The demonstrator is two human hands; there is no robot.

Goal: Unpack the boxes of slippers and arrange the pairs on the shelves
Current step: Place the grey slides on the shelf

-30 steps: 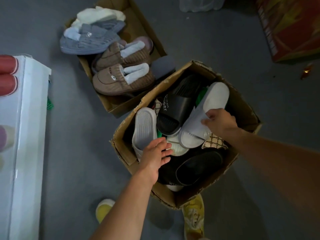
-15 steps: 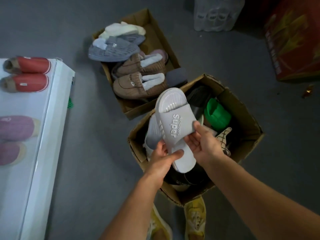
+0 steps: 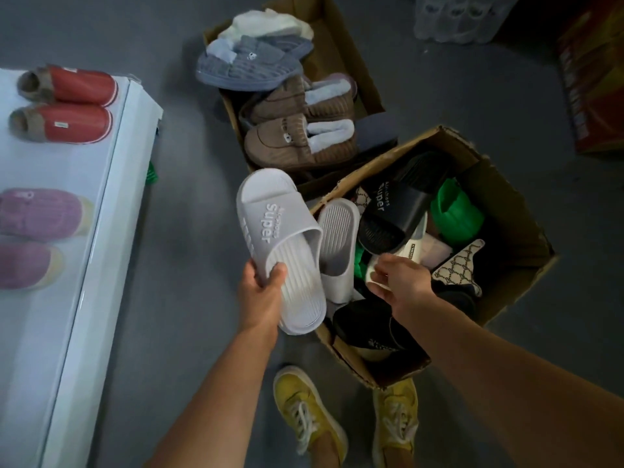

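Note:
My left hand (image 3: 261,292) grips the heel of a light grey "Super" slide (image 3: 280,238), held up left of the near cardboard box (image 3: 506,298). Its twin, a second grey slide (image 3: 337,244), stands sole-out against the box's left wall. My right hand (image 3: 400,280) is inside the box, fingers curled over a white slipper (image 3: 410,251), touching it. A black "Super" slide (image 3: 395,211), green slippers (image 3: 454,211) and a patterned slipper (image 3: 461,268) lie in the box too. The white shelf (image 3: 84,231) at left carries a red pair (image 3: 67,103) and a pink pair (image 3: 37,231).
A second cardboard box (image 3: 341,45) behind holds fluffy brown slippers (image 3: 297,130) and grey-blue ones (image 3: 250,65). My yellow shoes (image 3: 304,410) stand on the grey floor below the near box. A red carton (image 3: 591,79) and a pack of water bottles (image 3: 456,15) sit at the back right.
The grey slide came out of the box, passed from both hands to my left hand alone and moved left. My right hand went back down into the box.

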